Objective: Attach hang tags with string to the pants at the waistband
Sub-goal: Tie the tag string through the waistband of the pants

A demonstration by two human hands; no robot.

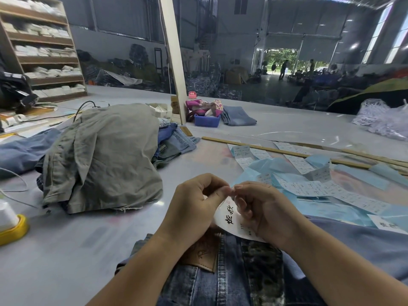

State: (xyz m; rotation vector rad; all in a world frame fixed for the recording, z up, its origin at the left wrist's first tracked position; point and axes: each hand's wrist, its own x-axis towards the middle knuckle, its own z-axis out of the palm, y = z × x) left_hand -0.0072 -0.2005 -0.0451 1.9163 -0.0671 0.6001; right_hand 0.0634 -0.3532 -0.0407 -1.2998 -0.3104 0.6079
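- A pair of blue denim pants (212, 281) is laid on the grey table (88, 244) at the near edge, waistband upward, with a brown leather patch (203, 255) at the waistband; these pants serve as the landmark below.
- Just above the waistband, a white hang tag (229, 219) printed with black characters is held between both hands, tilted, its lower end reaching the pants.
- The left hand (194, 206) is curled, its thumb and forefinger pinched together at the top corner of the tag.
- The right hand (260, 208) is curled likewise, its fingertips (237, 187) meeting those of the left at the same corner; the other fingers are folded against the tag's face.
- Something fine is pinched between the fingertips of the two hands; whether it is the string cannot be told.
- Beyond the pants and to their left, a heap of garments is seen, topped by grey-green cloth (103, 155), with folded blue jeans (176, 140) beside it.
- Beyond the pants to their right, strips of printed white labels (309, 186) are spread over light blue sheets (271, 168), and a long wooden stick (287, 152) lies past them.
- Right of the pants, a second white tag (388, 225) is lying on the blue sheet.
- Far left of the pants, a yellow-based white container (11, 221) stands at the table's edge.
- Well beyond the pants, a blue plastic bin (206, 120) is set beside a white post (174, 58).
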